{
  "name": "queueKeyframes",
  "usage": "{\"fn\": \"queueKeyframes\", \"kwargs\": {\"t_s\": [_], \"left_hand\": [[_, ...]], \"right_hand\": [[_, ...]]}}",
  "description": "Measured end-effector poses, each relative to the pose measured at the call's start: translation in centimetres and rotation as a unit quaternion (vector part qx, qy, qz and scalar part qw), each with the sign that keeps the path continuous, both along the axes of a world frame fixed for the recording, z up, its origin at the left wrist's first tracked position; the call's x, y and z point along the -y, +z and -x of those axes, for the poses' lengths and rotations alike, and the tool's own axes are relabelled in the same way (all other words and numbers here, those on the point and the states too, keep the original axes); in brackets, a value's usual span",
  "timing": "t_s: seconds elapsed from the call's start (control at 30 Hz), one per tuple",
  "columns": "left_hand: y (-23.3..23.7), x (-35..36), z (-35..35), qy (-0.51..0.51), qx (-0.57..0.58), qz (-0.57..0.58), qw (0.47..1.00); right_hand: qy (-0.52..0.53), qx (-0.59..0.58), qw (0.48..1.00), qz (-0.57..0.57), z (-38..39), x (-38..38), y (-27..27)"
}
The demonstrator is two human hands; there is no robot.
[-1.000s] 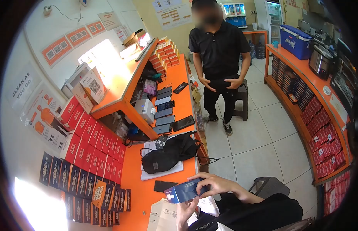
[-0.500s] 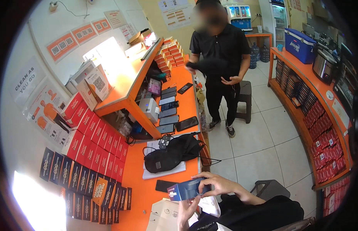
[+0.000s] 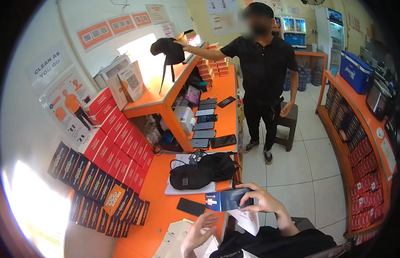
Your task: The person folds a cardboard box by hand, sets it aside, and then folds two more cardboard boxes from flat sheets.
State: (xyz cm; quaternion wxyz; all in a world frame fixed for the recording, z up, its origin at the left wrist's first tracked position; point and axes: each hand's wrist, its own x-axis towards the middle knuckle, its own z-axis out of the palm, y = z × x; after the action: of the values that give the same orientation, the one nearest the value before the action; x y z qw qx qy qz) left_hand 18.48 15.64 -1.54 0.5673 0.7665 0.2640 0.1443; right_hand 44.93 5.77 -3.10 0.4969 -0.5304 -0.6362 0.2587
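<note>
A dark blue box (image 3: 225, 199) with white print is in my right hand (image 3: 261, 200), whose fingers and thumb pinch its right end. My left hand (image 3: 201, 234) is off the box, below and left of it, with its fingers apart and nothing in it. Under the box's right end hangs a white printed sheet or carton (image 3: 247, 220); how it is held is hidden. Pale flat cartons (image 3: 178, 241) lie beneath my left hand. A black phone (image 3: 191, 207) rests on the orange counter (image 3: 159, 189) just left of the box.
Black bags (image 3: 202, 171) lie on papers. Several phones (image 3: 205, 125) line the counter beside an orange shelf (image 3: 159, 105). Red boxes (image 3: 118, 150) and dark boxes (image 3: 86, 182) are stacked left. Across the counter a person (image 3: 264, 64) holds a black bag (image 3: 169, 51) over the shelf.
My left hand has let go of the box and moved down-left. The box looks flatter and more stretched out. The other person has raised the black bag and swung it out over the shelf.
</note>
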Motion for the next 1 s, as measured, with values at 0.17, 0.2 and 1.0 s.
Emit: {"fn": "queueKeyframes", "kwargs": {"t_s": [0.17, 0.2, 1.0], "left_hand": [[0.7, -2.3, 2.3, 0.112, 0.113, 0.000, 0.987], [1.1, -2.4, 2.4, 0.122, 0.111, -0.023, 0.986], [1.1, -2.8, -5.4, -0.276, 0.144, 0.114, 0.943]], "right_hand": [[0.065, -0.027, 0.997, -0.012, -1.4, 0.0, 1.9], [0.077, -0.020, 0.997, -0.022, -1.5, -0.1, 1.9], [0.401, -0.133, 0.904, -0.065, -1.9, -3.1, 2.3]]}}
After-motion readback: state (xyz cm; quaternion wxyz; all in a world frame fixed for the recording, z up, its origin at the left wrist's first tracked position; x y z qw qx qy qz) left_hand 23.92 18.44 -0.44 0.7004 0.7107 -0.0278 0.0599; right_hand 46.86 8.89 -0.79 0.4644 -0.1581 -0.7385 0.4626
